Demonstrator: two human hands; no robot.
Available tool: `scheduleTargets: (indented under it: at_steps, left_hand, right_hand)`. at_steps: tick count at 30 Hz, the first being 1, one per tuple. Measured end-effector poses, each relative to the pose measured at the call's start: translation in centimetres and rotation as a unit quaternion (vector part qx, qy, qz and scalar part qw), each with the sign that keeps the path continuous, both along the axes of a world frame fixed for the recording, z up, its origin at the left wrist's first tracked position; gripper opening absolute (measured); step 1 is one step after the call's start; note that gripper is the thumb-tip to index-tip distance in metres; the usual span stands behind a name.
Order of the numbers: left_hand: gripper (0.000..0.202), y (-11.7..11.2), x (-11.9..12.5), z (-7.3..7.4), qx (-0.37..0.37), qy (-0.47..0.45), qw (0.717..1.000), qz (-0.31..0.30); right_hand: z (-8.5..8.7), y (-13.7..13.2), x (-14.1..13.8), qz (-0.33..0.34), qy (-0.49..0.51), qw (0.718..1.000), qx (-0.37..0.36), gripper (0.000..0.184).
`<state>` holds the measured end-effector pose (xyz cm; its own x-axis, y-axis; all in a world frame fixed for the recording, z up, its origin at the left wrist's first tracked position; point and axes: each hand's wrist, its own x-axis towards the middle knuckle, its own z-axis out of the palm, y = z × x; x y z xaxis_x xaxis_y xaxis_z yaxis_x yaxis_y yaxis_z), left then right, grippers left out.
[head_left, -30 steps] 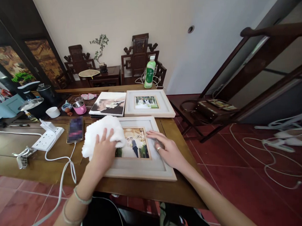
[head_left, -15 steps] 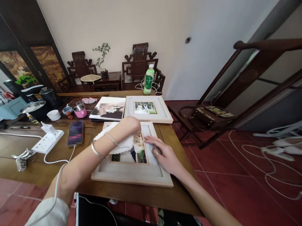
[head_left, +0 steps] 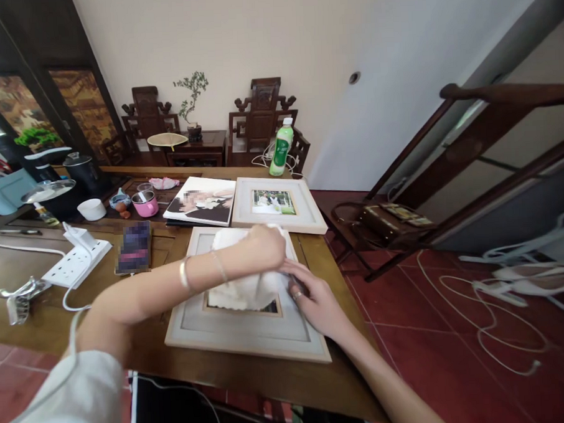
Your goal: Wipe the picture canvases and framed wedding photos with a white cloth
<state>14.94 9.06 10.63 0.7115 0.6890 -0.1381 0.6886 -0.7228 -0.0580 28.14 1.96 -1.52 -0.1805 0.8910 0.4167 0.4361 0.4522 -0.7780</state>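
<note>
A picture frame (head_left: 245, 344) with a pale wooden border lies flat on the near part of the table. A crumpled white cloth (head_left: 248, 291) covers most of the photo inside it. My left hand (head_left: 268, 246) is closed on the cloth and presses it against the frame, though its fingers are mostly hidden behind the wrist. On the frame's right side rests my right hand (head_left: 316, 297), a ring on one finger. Its fingers are stretched toward the cloth, the tips close to my left hand.
Behind lie a second framed photo (head_left: 305, 207) and a photo print (head_left: 204, 202), with a green bottle (head_left: 282, 148) beyond. Leftward are a phone (head_left: 133, 248), a power strip (head_left: 76, 264), a pink cup (head_left: 144, 204) and a pot (head_left: 52, 195). A wooden chair (head_left: 425, 186) stands right.
My left hand has moved right with the cloth, which now covers more of the photo. My right hand has stayed on the frame's right side. The view has shifted slightly.
</note>
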Motion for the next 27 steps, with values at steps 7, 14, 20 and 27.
scheduleTargets:
  at_steps: [7,14,20,27]
  left_hand:
    - [0.035,-5.6,-7.0,-1.5,0.093,0.052,0.993,-0.042]
    - [0.039,-7.8,-11.8,-1.4,0.134,0.04,0.99,0.0]
    - [0.033,-7.2,-15.3,1.8,0.217,-0.03,0.976,-0.001]
    - [0.025,-6.3,-16.9,-2.6,0.189,0.051,0.978,-0.07]
  right_hand:
    - [0.2,0.0,-0.1,0.0,0.011,1.0,-0.001,0.048]
    - [0.1,-0.1,0.1,0.007,0.003,1.0,-0.011,0.047]
    - [0.3,-0.1,0.0,0.011,0.01,1.0,-0.005,0.049]
    - [0.4,-0.1,-0.1,0.0,0.002,1.0,-0.012,0.046]
